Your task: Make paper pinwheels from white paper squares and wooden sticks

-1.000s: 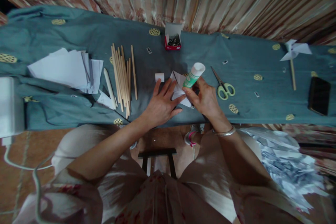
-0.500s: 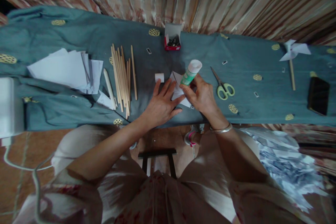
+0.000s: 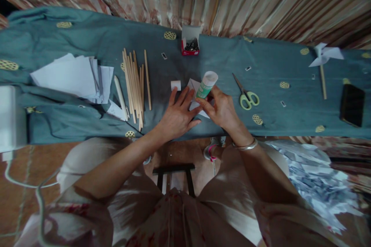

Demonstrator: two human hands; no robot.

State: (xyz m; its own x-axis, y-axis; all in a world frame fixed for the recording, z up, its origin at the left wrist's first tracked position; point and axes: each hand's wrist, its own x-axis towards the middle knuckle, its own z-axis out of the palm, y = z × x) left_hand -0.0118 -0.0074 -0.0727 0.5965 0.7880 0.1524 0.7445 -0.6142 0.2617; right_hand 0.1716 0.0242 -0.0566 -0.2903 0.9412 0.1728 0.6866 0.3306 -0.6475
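My right hand grips a green-and-white glue stick, its lower end over a small piece of white paper. My left hand lies with fingers spread, pressing the paper's left side against the cloth. Much of the paper is hidden under both hands. Just past my left fingertips sits a short white cap. To the right of my right hand lie scissors with green handles, blades pointing away from me.
Wooden sticks, a white pen and stacked paper sheets lie left. At the back stands an open red box of small metal pieces. A paper pinwheel and a dark phone lie far right.
My right hand has shifted slightly left with the glue stick, bringing it nearer my left fingers. My left hand has stayed in place on the paper.
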